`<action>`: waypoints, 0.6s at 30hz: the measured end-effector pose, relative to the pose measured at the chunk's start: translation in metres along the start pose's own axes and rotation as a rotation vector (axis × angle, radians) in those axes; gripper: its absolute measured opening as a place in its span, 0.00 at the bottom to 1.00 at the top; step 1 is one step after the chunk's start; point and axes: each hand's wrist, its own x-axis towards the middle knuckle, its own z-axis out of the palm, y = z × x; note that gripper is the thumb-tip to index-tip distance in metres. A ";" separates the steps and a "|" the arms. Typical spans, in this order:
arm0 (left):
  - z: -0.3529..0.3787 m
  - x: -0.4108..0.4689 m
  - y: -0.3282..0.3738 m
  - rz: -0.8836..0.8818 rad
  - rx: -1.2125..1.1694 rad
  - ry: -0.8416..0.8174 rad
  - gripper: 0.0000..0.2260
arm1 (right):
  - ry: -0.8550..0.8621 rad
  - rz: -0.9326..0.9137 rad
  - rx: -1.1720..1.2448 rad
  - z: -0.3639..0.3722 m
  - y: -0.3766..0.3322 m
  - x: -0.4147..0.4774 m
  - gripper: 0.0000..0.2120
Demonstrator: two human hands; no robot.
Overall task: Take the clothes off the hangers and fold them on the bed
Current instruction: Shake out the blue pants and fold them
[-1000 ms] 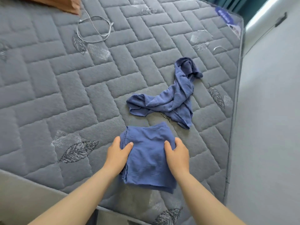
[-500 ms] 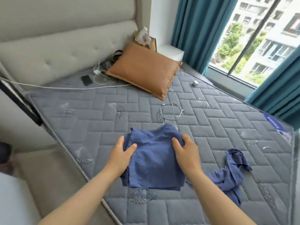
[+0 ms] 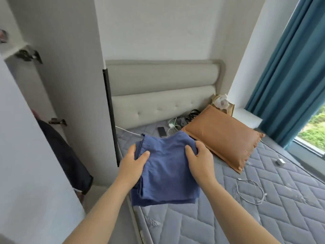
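- The left hand (image 3: 133, 164) is gripping the left side of a folded blue garment (image 3: 167, 173), with the thumb lying on top of the cloth and the fingers wrapping round its edge.
- The right hand (image 3: 200, 162) is gripping the garment's right side near its far corner, thumb on top and fingers curling over the fold.
- The garment is sitting between the two hands as a rough square of several layers, over the left edge of the bed (image 3: 263, 217); its near left corner is hanging past that edge. Whether it is touching the mattress cannot be told.
- An orange-brown pillow (image 3: 223, 138) is lying toward the head end of the bed, just beside the garment's far right corner.
- A dark phone (image 3: 162, 132) and a tangle of chargers (image 3: 177, 123) are lying at the head end, by the padded headboard (image 3: 161, 95).
- A thin white cable (image 3: 249, 192) is looping on the mattress to the right of the right forearm, and a small white plug (image 3: 280, 162) is sitting near the bed's right edge.
- A dark garment (image 3: 66, 155) is hanging in the open wardrobe on the left.
- Teal curtains (image 3: 290, 85) are hanging by the window on the right.
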 end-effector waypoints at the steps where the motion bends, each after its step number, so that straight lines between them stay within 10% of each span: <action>1: -0.013 0.005 0.002 -0.001 -0.002 0.029 0.06 | -0.027 -0.014 0.011 0.011 -0.011 0.007 0.09; 18: -0.154 0.120 0.074 0.095 -0.049 0.476 0.08 | -0.294 -0.339 0.251 0.164 -0.177 0.155 0.12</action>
